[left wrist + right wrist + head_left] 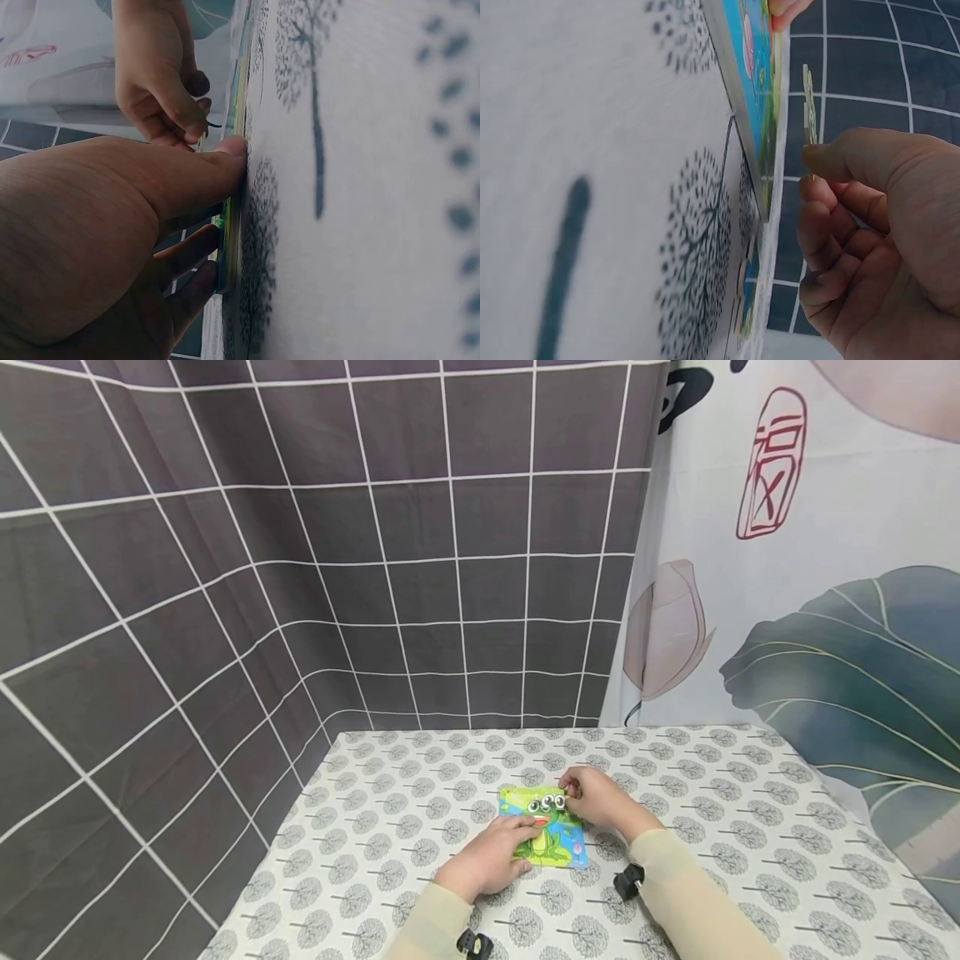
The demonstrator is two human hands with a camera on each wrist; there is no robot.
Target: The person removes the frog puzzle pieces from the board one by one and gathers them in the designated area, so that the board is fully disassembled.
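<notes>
Tree-print cloth (360, 860) underlies the frog board (564, 852). Above its far right, the right hand (596, 797) pinches a thin piece (810, 112) pointing leftward; the left hand (491, 853) touches the board, fingers extended.

The left sleeve (429, 925) and right sleeve (686, 889) are pale cream cloth. A small, blocky black device (476, 945) sits on the left one, a similar black unit (628, 882) on the right.

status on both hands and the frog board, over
Left hand resting on frog board. Right hand pinching thin piece, clear of the board. Left hand partly covering board.
</notes>
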